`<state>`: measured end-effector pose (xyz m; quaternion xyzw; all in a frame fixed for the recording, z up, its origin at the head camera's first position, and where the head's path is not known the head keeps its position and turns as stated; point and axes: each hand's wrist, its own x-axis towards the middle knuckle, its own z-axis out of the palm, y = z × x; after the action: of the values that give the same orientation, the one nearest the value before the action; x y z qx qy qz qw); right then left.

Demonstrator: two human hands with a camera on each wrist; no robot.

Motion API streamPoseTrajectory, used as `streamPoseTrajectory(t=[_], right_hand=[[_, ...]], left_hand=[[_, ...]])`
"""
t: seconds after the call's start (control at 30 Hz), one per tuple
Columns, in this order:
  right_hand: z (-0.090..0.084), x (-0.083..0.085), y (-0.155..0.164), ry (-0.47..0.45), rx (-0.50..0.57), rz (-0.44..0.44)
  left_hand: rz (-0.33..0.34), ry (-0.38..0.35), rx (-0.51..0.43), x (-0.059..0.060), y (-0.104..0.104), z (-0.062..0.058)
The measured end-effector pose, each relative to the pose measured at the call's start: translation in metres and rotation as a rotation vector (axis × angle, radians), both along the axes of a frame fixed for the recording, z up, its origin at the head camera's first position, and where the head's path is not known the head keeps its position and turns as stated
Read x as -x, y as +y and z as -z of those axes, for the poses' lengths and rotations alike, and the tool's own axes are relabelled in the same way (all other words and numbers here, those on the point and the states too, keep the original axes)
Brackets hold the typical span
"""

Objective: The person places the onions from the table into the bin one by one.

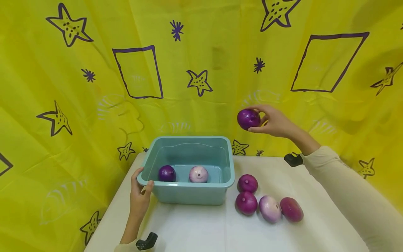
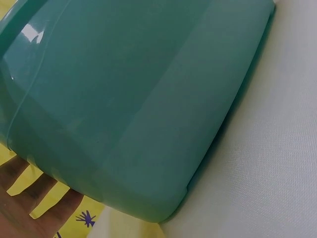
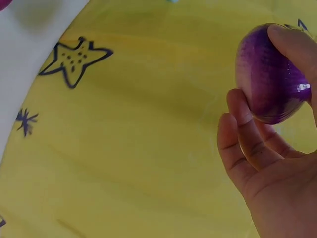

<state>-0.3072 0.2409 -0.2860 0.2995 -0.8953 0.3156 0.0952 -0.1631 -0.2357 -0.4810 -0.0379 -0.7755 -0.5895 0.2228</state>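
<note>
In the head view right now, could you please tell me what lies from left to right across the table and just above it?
Left hand → teal tub → held purple onion → right hand → reddish onion.

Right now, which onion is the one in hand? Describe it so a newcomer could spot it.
Start at the teal tub on the white table. Look above its right corner: the right hand holds a dark purple onion against the yellow curtain. It is the only onion in the air; the others lie in the tub or on the table.
</note>
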Motion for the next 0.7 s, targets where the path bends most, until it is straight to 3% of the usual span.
streamPoseTrajectory(t=[0.33,0.7], right_hand=[[-0.012,0.012,-0.067,-0.033,-0.025,-0.168],[-0.005,0.015,-0.132,-0.111,-0.067,-0.280]], left_hand=[[-0.005,0.000,0.005,0.000,0.001,0.001],[-0.003,-0.014,0.004,0.000,0.000,0.000]])
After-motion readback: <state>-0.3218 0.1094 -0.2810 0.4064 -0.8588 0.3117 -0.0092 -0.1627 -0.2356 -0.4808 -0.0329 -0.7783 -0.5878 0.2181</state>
